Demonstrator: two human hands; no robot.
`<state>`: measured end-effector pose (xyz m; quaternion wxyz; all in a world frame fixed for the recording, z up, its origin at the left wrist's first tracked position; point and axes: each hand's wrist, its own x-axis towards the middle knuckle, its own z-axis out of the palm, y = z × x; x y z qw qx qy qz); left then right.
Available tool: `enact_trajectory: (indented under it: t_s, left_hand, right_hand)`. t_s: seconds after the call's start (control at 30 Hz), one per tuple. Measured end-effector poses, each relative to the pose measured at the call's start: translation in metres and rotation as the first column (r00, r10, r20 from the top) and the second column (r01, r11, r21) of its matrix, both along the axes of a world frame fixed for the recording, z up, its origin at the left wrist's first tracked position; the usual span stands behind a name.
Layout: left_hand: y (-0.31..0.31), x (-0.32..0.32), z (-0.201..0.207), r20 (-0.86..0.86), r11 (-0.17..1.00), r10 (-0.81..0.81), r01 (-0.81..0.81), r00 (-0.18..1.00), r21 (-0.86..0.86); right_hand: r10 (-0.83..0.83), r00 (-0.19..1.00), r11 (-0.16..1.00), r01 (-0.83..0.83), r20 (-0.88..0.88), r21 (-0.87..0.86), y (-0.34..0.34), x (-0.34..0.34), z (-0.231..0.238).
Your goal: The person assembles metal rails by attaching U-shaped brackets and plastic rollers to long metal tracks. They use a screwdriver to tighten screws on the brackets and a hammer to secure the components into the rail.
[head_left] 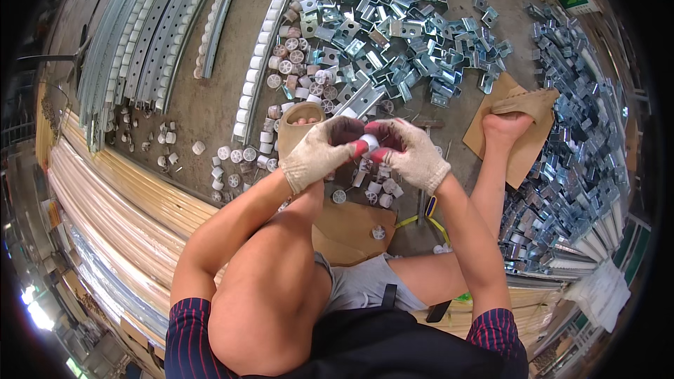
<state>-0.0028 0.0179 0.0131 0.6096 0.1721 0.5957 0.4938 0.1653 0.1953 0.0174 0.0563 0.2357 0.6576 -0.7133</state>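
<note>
In front of me, my left hand point(319, 149) and my right hand point(414, 153) meet, both in off-white knit gloves with red, dirt-darkened fingers. Between their fingertips is a small white roller point(369, 142), pinched from both sides and partly covered. Just beyond the hands lies a short metal channel piece point(364, 100). Loose white rollers point(267, 137) are scattered on the floor around and under my hands, some with spoked faces. A hammer-like tool point(425, 124) lies beside my right hand, its handle partly hidden by my forearm.
A heap of shiny metal brackets point(393, 28) lies ahead, with another bracket pile point(562, 147) at the right. Long metal rails point(140, 35), some lined with rollers, stretch across the left. Wrapped long strips point(119, 203) lie at lower left. Cardboard point(351, 231) is beneath me.
</note>
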Motion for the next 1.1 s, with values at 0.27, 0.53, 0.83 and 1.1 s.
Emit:
enact_trajectory:
  t_s: [0.27,0.53,0.83,1.1]
  left_hand:
    - [0.015,-0.011,-0.006,-0.16,0.971,0.2,-0.173,0.967,0.167]
    - [0.03,-0.028,-0.04,-0.459,0.937,0.344,-0.327,0.819,0.12]
    - [0.028,-0.034,-0.038,-0.701,0.992,0.041,-0.114,0.712,-0.058]
    - [0.02,-0.031,-0.043,-0.701,0.987,0.047,-0.14,0.712,-0.075]
  right_hand:
    - [0.311,0.947,0.745,-0.187,-0.085,0.64,0.034,-0.045,0.002]
    - [0.45,0.891,0.573,-0.336,0.055,0.748,0.056,-0.073,-0.014]
    - [0.558,0.794,0.432,-0.526,0.241,0.733,0.064,-0.1,-0.007]
    - [0.514,0.823,0.456,-0.502,0.243,0.735,0.06,-0.1,-0.012]
